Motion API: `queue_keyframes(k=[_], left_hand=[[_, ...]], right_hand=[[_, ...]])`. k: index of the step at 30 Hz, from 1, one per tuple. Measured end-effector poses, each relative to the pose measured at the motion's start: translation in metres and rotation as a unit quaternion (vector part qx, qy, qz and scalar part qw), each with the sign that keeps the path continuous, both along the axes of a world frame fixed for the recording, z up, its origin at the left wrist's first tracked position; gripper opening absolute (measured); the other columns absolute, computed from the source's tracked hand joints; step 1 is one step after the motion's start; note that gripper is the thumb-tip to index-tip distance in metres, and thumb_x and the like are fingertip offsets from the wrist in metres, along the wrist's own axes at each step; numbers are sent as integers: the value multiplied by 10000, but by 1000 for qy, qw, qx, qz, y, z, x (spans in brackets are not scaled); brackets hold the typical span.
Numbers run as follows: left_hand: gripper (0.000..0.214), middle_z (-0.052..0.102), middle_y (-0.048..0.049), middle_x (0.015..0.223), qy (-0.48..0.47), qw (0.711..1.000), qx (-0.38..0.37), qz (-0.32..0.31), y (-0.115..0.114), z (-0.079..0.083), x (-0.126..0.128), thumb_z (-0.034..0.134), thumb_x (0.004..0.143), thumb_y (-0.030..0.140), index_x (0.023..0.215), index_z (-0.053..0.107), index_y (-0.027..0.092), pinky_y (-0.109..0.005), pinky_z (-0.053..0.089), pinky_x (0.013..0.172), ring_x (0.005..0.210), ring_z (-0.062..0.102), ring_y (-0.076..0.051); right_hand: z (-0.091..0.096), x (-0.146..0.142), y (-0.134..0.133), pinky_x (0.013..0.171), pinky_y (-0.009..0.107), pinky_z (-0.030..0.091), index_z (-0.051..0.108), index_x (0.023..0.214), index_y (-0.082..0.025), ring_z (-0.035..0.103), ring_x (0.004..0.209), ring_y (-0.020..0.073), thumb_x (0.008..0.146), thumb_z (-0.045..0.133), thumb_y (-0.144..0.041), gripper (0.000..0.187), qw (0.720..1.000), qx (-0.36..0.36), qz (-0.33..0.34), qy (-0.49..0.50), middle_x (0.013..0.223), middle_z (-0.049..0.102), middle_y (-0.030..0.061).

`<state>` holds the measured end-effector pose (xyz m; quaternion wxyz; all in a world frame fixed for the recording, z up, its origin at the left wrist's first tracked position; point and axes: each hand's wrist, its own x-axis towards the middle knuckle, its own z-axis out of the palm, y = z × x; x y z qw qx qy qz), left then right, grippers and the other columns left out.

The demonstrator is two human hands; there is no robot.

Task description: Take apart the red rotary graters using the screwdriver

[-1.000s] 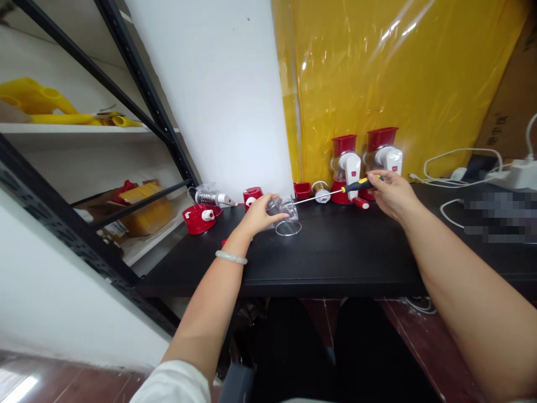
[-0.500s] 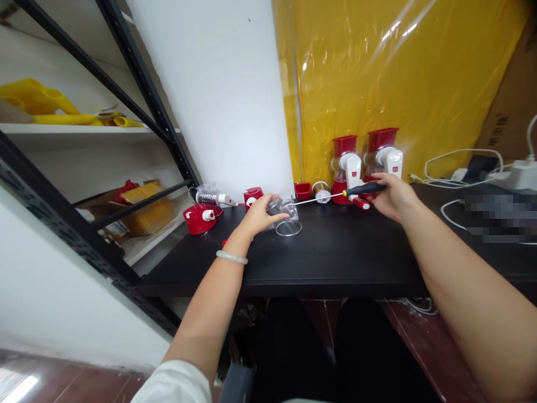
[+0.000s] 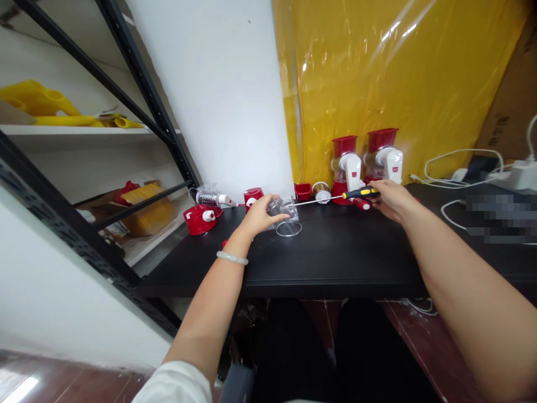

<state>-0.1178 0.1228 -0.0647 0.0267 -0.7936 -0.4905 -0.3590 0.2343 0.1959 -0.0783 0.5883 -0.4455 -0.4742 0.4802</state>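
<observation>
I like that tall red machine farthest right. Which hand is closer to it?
Right. The right hand, gripping the screwdriver, is just in front of the tall red machine; the left hand is farther left, holding the clear cup.

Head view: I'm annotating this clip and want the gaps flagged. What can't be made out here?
All in the head view:
- Screwdriver tip: lost where it meets the clear housing, amid glare and beside the left hand.
- Screwdriver handle end: covered by the right hand.
- Table, right side: a blurred patch hides what lies there.
- Red-and-white appliances: labels too small to read.
</observation>
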Motion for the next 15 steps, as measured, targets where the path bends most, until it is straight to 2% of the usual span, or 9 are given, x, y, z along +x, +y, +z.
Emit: queue_keyframes(k=[7,11,15], left_hand=[[618,635,-105,1222,0,1000,-2,8,-1,1,0,757,692,543,1163,572,190,-404,473,973,1131,596,-264],[620,630,-107,1233,-1,1000,-5,10,-1,1,0,760,693,533,1174,568,193,-412,471,975,1137,594,-267],[611,626,-116,1237,-4,1000,-11,12,-2,2,1,764,696,516,1173,568,189,-430,470,971,1136,595,-276]], right_hand=[[7,1,-8,463,179,399,527,724,-185,477,525,89,907,466,-104,209,996,-19,50,67,625,518,-2],[7,5,-9,485,163,419,562,799,-198,516,578,89,881,475,-37,200,998,-17,33,57,706,563,10],[8,11,-13,528,178,476,575,848,-203,562,603,99,819,479,38,261,996,2,61,59,705,584,11]])
